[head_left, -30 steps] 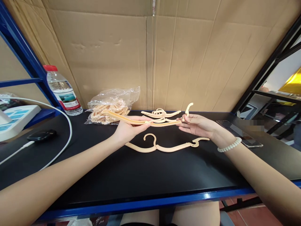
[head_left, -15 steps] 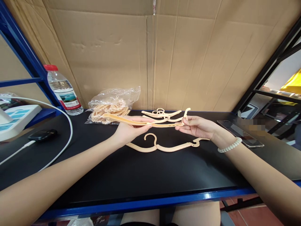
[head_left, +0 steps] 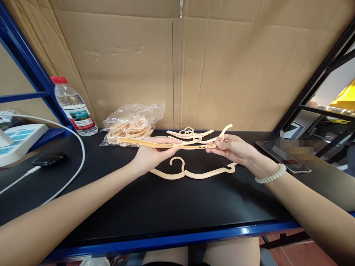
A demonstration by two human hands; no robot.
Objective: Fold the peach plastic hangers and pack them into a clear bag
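Left hand [head_left: 151,156] and right hand [head_left: 234,147] grip a beige hanger [head_left: 192,147], a plastic bag [head_left: 141,111] behind, a phone [head_left: 281,156] at right.

You face a wall of brown cardboard [head_left: 119,62], creased by long folds and split by a dark vertical seam [head_left: 173,74] near its middle. Your black worktop [head_left: 177,207] runs up to it, its blue front edge [head_left: 177,236] catching a bright glint. On your left slants a blue metal frame [head_left: 29,51]; on your right stands a black rack [head_left: 308,82], with glossy yellow material [head_left: 346,96] showing through it. Below, to your right, you see reddish floor tiles [head_left: 292,254].
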